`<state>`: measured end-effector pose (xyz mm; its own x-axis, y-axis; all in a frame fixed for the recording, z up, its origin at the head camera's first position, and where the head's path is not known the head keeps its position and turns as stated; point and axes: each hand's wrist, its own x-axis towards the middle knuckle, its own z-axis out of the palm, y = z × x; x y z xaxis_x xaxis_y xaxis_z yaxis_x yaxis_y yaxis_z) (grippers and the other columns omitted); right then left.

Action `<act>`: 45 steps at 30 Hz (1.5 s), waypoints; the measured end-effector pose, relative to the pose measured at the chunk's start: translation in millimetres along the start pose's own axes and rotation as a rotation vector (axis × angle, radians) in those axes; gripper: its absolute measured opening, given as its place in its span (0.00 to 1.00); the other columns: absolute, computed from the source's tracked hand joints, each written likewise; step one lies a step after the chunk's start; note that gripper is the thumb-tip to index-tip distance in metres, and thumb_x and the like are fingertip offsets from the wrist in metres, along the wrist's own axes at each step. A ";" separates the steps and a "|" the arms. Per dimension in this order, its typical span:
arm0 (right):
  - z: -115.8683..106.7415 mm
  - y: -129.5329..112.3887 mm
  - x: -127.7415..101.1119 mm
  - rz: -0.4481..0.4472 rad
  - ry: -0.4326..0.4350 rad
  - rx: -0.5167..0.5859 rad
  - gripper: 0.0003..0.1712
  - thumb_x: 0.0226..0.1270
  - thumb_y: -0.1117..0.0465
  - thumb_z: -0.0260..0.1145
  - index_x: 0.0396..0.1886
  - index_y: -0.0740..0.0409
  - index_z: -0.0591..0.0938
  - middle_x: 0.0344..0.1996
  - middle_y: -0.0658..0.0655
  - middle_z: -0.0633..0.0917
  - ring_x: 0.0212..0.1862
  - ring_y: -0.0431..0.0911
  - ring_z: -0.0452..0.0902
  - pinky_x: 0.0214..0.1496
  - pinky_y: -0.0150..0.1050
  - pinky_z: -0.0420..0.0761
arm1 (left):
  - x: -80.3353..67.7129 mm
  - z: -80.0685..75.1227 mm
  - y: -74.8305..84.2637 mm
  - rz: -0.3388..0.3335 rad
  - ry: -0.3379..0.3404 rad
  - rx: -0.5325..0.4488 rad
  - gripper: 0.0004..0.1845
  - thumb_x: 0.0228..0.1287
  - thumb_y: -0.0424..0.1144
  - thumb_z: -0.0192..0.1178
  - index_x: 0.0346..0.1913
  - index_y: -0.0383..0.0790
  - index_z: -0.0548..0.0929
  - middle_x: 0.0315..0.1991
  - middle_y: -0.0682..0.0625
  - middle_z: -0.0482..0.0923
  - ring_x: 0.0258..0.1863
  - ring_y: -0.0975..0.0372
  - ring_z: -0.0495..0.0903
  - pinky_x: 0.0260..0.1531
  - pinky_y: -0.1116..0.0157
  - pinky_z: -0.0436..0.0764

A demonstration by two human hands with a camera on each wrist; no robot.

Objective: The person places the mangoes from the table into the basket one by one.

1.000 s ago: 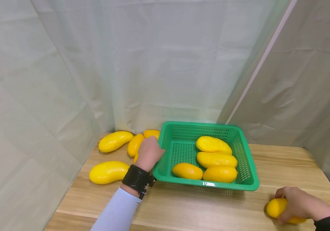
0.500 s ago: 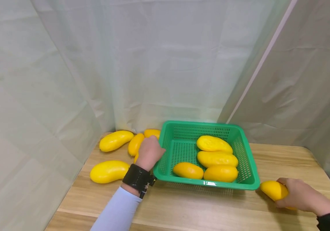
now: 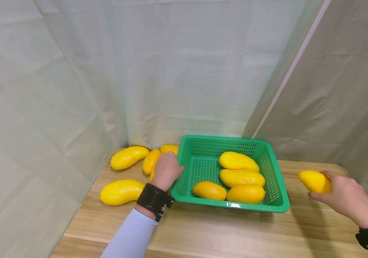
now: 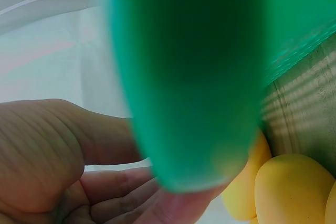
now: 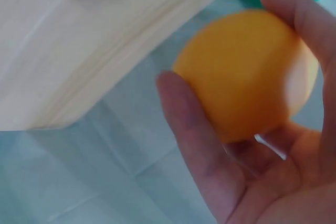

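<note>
My left hand (image 3: 168, 170) grips the left rim of a green plastic basket (image 3: 229, 205). The left wrist view has the thumb (image 4: 107, 137) and fingers at the basket's wall (image 4: 194, 103). Over the table's right side, my right hand (image 3: 345, 191) holds a yellow mango (image 3: 314, 181). The right wrist view has that hand's fingers and thumb wrapped about the mango (image 5: 241, 72), raised off the tabletop. Inside the basket, several yellow fruits lie along the right and front, among them a smaller mango (image 3: 209, 190) and a long pale-yellow one (image 3: 242, 178).
Left of the basket lie a long curved yellow fruit (image 3: 122, 192), another long one (image 3: 129, 157) and a mango (image 3: 151, 162); some fruit is partly hidden by the left hand. A grey-white curtain (image 3: 190, 71) closes in the wooden table (image 3: 203, 233) behind and at the sides.
My right hand has lifted the mango off the tabletop and carried it up and toward the back of the table. The left hand and the basket have stayed in place.
</note>
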<state>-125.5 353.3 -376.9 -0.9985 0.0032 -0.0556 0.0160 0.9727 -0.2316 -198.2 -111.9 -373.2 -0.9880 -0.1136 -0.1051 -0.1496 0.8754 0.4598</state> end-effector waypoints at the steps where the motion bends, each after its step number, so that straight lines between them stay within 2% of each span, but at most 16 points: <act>1: -1.8 -3.5 0.4 -0.003 0.042 0.016 0.53 0.42 0.32 0.69 0.54 0.72 0.68 0.34 0.68 0.79 0.26 0.50 0.70 0.23 0.38 0.67 | 0.0 0.1 0.0 -0.001 -0.001 -0.002 0.14 0.51 0.42 0.67 0.29 0.35 0.76 0.18 0.45 0.76 0.14 0.59 0.76 0.10 0.69 0.73; 7: -3.2 -28.8 8.1 -0.039 0.236 0.072 0.42 0.46 0.37 0.69 0.47 0.67 0.72 0.28 0.63 0.78 0.25 0.49 0.67 0.22 0.35 0.60 | -0.1 0.4 0.1 -0.009 -0.005 -0.012 0.14 0.51 0.41 0.67 0.30 0.35 0.75 0.19 0.45 0.76 0.14 0.59 0.76 0.10 0.70 0.73; 12: -7.0 -52.6 18.1 -0.100 0.298 0.100 0.41 0.47 0.41 0.70 0.50 0.67 0.71 0.31 0.65 0.79 0.26 0.51 0.70 0.23 0.34 0.63 | 0.0 1.2 0.4 -0.004 -0.003 -0.015 0.14 0.51 0.41 0.67 0.30 0.35 0.75 0.19 0.45 0.76 0.14 0.59 0.76 0.10 0.70 0.73; 23: -13.7 -132.6 45.3 -0.239 0.242 0.148 0.37 0.49 0.47 0.71 0.55 0.61 0.70 0.37 0.60 0.79 0.32 0.50 0.73 0.29 0.40 0.75 | 1.7 0.7 -2.6 0.007 0.011 0.006 0.14 0.50 0.41 0.67 0.30 0.35 0.75 0.19 0.45 0.76 0.15 0.59 0.76 0.11 0.69 0.73; 28: -8.3 -165.4 57.0 -0.262 0.169 0.145 0.38 0.50 0.42 0.69 0.55 0.59 0.70 0.35 0.56 0.80 0.30 0.48 0.73 0.28 0.37 0.75 | 0.7 1.5 -1.5 0.014 0.009 -0.002 0.13 0.50 0.41 0.67 0.29 0.35 0.76 0.19 0.45 0.76 0.15 0.59 0.76 0.11 0.69 0.73; 37: 7.7 -196.7 71.5 -0.295 0.045 0.081 0.38 0.49 0.34 0.66 0.48 0.56 0.71 0.24 0.52 0.77 0.23 0.45 0.70 0.23 0.33 0.70 | -0.6 2.3 2.9 0.013 0.003 -0.014 0.13 0.51 0.41 0.67 0.29 0.35 0.76 0.20 0.45 0.76 0.15 0.59 0.76 0.11 0.69 0.73; 42: 17.5 -210.2 75.5 -0.322 0.023 0.041 0.33 0.48 0.35 0.67 0.40 0.57 0.71 0.18 0.51 0.74 0.18 0.44 0.67 0.18 0.33 0.67 | -0.7 1.8 3.3 0.019 0.012 0.002 0.14 0.50 0.41 0.67 0.29 0.35 0.76 0.21 0.45 0.76 0.16 0.58 0.76 0.12 0.69 0.73; 45: 22.8 -219.3 78.7 -0.331 -0.010 0.020 0.33 0.49 0.37 0.67 0.40 0.59 0.71 0.17 0.51 0.74 0.17 0.44 0.67 0.17 0.33 0.66 | -0.7 0.6 3.3 0.017 0.012 0.005 0.14 0.50 0.41 0.67 0.29 0.35 0.76 0.21 0.45 0.76 0.16 0.58 0.76 0.12 0.69 0.73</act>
<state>-206.4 135.0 -352.7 -0.9490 -0.3147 0.0162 -0.3081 0.9159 -0.2572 -197.9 -108.7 -372.1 -0.9908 -0.1043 -0.0863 -0.1324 0.8795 0.4570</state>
